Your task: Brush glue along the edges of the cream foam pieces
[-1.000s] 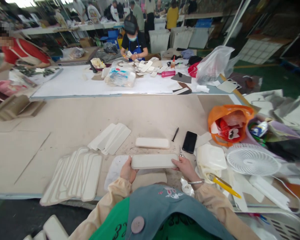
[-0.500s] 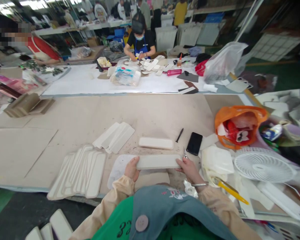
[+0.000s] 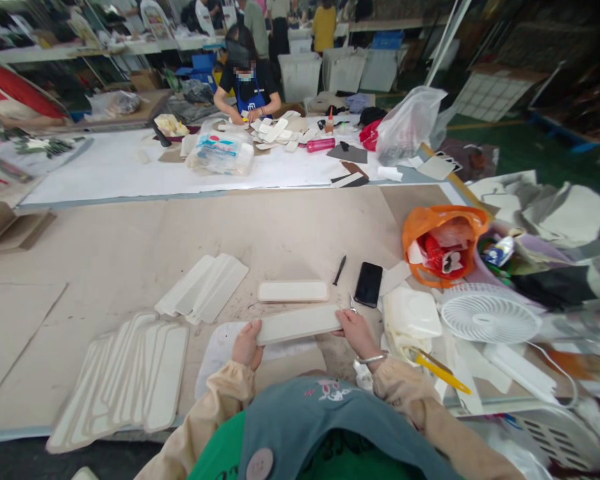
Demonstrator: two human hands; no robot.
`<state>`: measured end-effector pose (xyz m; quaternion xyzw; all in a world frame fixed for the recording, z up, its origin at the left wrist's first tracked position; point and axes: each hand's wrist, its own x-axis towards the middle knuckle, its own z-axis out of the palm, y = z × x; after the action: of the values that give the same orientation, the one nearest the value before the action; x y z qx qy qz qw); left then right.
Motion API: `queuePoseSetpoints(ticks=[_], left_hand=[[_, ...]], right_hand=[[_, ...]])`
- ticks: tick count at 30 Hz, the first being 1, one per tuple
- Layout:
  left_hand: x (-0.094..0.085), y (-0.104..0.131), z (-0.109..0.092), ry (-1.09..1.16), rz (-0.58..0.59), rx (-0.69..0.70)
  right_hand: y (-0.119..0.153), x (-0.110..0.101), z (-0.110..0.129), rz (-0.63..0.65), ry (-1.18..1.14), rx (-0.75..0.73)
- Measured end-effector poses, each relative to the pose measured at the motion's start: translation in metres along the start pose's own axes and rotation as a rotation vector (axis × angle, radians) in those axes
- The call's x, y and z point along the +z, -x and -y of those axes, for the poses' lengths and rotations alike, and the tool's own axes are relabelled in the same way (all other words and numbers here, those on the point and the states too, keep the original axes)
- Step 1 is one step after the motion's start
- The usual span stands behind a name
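A long pale strip is held level above the table between both hands. My left hand is closed on its left end, and my right hand pinches the right end. Just beyond it lies a second white panel with rounded corners. Thin white strips are fanned out to the left. Nearer the front edge, several rounded panels lie overlapped. Under the held strip is a white sheet with faint marks. A small metal tool tip shows beside my right fingers.
A black phone and a dark pen-like stick lie beyond my right hand. Rightward are an orange bag, a white fan and a yellow-handled cutter. Across the table a co-worker handles pale pieces.
The view has swung to the right, so the scene sits further left. Both hands keep hold of the strip, whose right end now tilts slightly up and away.
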<state>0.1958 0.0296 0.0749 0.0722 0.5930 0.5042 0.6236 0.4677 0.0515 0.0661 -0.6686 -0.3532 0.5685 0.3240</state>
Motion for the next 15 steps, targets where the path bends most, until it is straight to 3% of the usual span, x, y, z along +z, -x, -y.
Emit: queuePoseSetpoints(ticks=[8,15], left_hand=[[0.013,-0.023,-0.010,0.008,-0.024,-0.035],[0.010,-0.025,-0.022,-0.027,-0.001,-0.216]], right_hand=[[-0.025,0.008,0.001,0.003,0.055,-0.041],[-0.038,0.011,-0.001,0.028,0.067,-0.053]])
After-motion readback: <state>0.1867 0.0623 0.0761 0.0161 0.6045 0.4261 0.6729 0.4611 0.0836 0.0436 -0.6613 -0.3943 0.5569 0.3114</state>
